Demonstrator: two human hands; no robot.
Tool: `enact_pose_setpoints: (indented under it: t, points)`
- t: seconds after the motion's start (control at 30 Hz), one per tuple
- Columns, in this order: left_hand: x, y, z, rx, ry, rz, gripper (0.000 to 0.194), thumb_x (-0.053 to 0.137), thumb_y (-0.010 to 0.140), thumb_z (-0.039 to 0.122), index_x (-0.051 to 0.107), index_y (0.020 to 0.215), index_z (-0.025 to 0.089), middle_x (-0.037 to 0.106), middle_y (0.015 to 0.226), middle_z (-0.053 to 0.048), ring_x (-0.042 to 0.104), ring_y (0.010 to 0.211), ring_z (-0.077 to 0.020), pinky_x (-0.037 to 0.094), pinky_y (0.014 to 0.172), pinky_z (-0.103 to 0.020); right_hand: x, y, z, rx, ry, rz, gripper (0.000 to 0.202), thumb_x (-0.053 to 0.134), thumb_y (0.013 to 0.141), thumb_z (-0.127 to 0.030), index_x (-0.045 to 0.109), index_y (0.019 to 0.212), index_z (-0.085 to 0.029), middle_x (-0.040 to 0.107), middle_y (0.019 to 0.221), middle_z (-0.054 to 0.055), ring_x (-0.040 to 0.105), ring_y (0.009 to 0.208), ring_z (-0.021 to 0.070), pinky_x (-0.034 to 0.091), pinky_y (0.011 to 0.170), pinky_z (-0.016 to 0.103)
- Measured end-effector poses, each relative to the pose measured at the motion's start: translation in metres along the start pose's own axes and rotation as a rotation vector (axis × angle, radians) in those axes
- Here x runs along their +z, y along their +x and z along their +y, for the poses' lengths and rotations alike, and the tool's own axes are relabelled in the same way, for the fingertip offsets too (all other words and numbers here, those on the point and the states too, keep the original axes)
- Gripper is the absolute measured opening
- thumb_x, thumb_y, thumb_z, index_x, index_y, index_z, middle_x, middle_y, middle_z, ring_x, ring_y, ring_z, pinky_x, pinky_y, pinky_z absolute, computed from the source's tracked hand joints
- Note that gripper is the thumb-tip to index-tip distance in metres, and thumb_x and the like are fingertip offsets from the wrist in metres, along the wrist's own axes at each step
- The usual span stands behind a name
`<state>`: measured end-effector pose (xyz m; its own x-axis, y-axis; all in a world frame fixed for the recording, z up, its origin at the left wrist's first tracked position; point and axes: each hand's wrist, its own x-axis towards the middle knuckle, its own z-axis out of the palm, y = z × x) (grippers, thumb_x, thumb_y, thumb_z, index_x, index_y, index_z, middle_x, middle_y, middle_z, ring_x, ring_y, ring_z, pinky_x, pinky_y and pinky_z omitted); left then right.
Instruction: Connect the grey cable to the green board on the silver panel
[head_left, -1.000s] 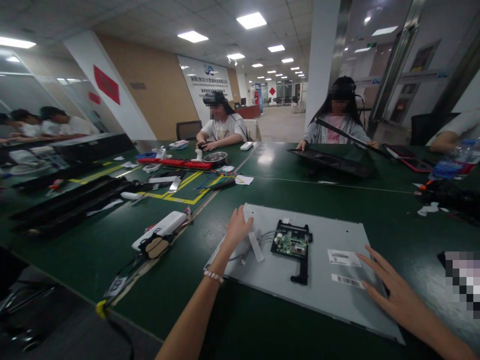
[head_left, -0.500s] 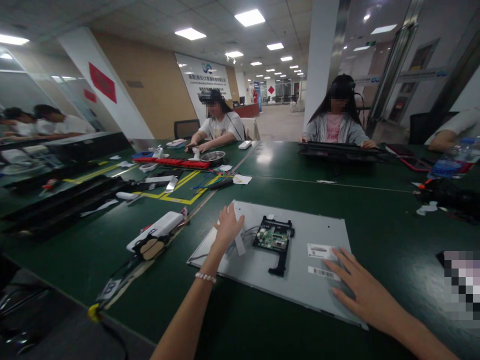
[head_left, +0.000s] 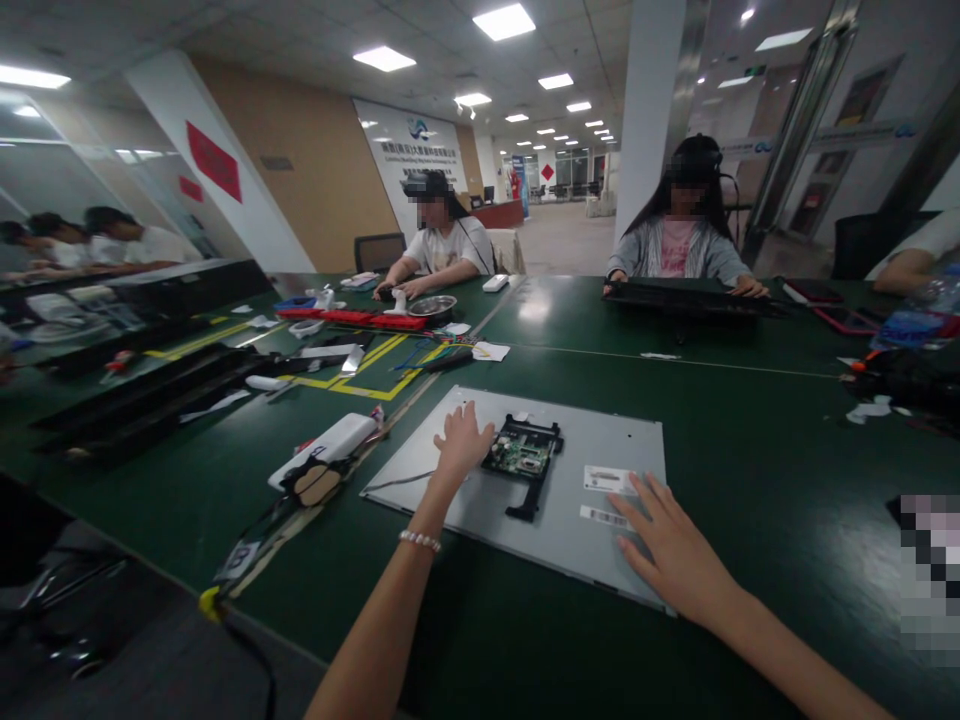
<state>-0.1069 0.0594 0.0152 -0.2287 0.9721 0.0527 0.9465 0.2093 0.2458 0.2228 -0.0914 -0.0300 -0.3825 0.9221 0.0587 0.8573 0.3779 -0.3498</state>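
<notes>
A flat grey metal panel (head_left: 570,550) lies on the green table in front of me. Near its middle sits a green circuit board (head_left: 520,453) in a black bracket (head_left: 531,497). My left hand (head_left: 461,440) is over the panel just left of the board, fingers spread, holding nothing. On the panel's right part, beside two white labels (head_left: 606,478), rests my right hand (head_left: 667,535), also with fingers apart and nothing held. A thin dark cable (head_left: 405,481) runs across the panel's left part, partly hidden by my left hand.
A white power bank (head_left: 326,450) with cables lies to the left. Black trays (head_left: 150,385), a red strip (head_left: 352,318) and a metal bowl (head_left: 431,305) stand farther off. Across the table sit two people, one holding a dark panel (head_left: 690,300).
The panel has shifted left and away from me relative to the table, with both hands over it. The view has also shifted slightly.
</notes>
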Motion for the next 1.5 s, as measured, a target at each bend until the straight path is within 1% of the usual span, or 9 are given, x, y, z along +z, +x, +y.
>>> enact_pose_setpoints:
  t: [0.2,0.37,0.5,0.67,0.87,0.97,1.1,1.2,1.5]
  points:
    - [0.003,0.001,-0.002,0.024,0.001,-0.008,0.066,0.042,0.092,0.042,0.03,0.152,0.016,0.032,0.157,-0.019,0.024,0.145,-0.0399,0.025,0.11,-0.068,0.004,0.0,0.002,-0.015,0.019,0.029,0.055,0.037,0.099,-0.049,0.04,0.151,-0.03,0.024,0.164,0.003,0.015,0.15,0.0327,0.021,0.12,0.055]
    - [0.001,-0.001,0.001,0.016,0.014,-0.011,0.065,0.042,0.093,0.041,0.031,0.152,0.017,0.033,0.156,-0.019,0.026,0.145,-0.0399,0.026,0.109,-0.068,0.007,0.0,0.006,-0.015,0.01,0.026,0.056,0.034,0.1,-0.051,0.042,0.15,-0.028,0.025,0.163,0.005,0.015,0.151,0.0316,0.019,0.121,0.054]
    - [0.0,-0.001,0.001,0.029,0.009,-0.012,0.065,0.042,0.093,0.041,0.03,0.152,0.017,0.032,0.157,-0.019,0.024,0.145,-0.0401,0.025,0.11,-0.068,0.005,0.0,0.005,-0.004,0.008,0.012,0.058,0.032,0.1,-0.053,0.04,0.152,-0.028,0.024,0.164,0.005,0.013,0.151,0.0306,0.019,0.121,0.053]
    - [0.001,-0.001,-0.002,0.033,0.012,-0.015,0.065,0.041,0.093,0.042,0.03,0.152,0.017,0.032,0.157,-0.019,0.024,0.145,-0.0399,0.025,0.109,-0.068,0.001,-0.001,0.001,0.004,0.011,0.019,0.057,0.032,0.1,-0.053,0.041,0.151,-0.029,0.026,0.163,0.005,0.015,0.151,0.03,0.019,0.121,0.052]
    - [0.008,0.003,-0.005,0.059,0.026,-0.025,0.065,0.041,0.091,0.041,0.033,0.15,0.013,0.036,0.154,-0.021,0.031,0.142,-0.0397,0.028,0.107,-0.07,0.006,-0.001,0.005,-0.006,0.015,0.029,0.057,0.031,0.1,-0.054,0.038,0.152,-0.031,0.025,0.164,0.003,0.014,0.151,0.0309,0.02,0.121,0.055]
    - [0.011,0.005,-0.006,0.07,0.024,-0.033,0.066,0.043,0.091,0.042,0.033,0.15,0.013,0.038,0.153,-0.022,0.034,0.141,-0.0388,0.03,0.107,-0.069,0.008,-0.001,0.008,-0.009,0.014,0.028,0.058,0.032,0.1,-0.055,0.038,0.152,-0.031,0.024,0.164,0.003,0.015,0.151,0.0311,0.02,0.12,0.055]
    - [0.01,0.005,-0.006,0.06,0.02,-0.06,0.065,0.043,0.091,0.042,0.033,0.15,0.017,0.037,0.153,-0.021,0.036,0.141,-0.0378,0.03,0.108,-0.066,0.009,0.0,0.009,-0.018,0.016,0.026,0.058,0.031,0.1,-0.054,0.039,0.152,-0.03,0.024,0.164,0.004,0.014,0.151,0.0308,0.019,0.121,0.054]
    - [0.008,0.004,-0.005,0.051,0.033,-0.079,0.065,0.042,0.091,0.042,0.032,0.15,0.017,0.038,0.154,-0.021,0.037,0.14,-0.0377,0.032,0.107,-0.067,0.009,0.0,0.009,-0.015,0.009,0.024,0.057,0.033,0.1,-0.053,0.04,0.151,-0.03,0.024,0.164,0.004,0.013,0.151,0.0314,0.019,0.121,0.054]
    - [0.007,0.003,-0.004,0.057,0.044,-0.052,0.064,0.043,0.091,0.042,0.033,0.149,0.016,0.038,0.153,-0.02,0.038,0.139,-0.0355,0.034,0.107,-0.064,0.001,-0.001,0.003,0.003,-0.007,-0.005,0.059,0.032,0.1,-0.053,0.039,0.152,-0.027,0.023,0.164,0.006,0.013,0.151,0.0302,0.016,0.122,0.051]
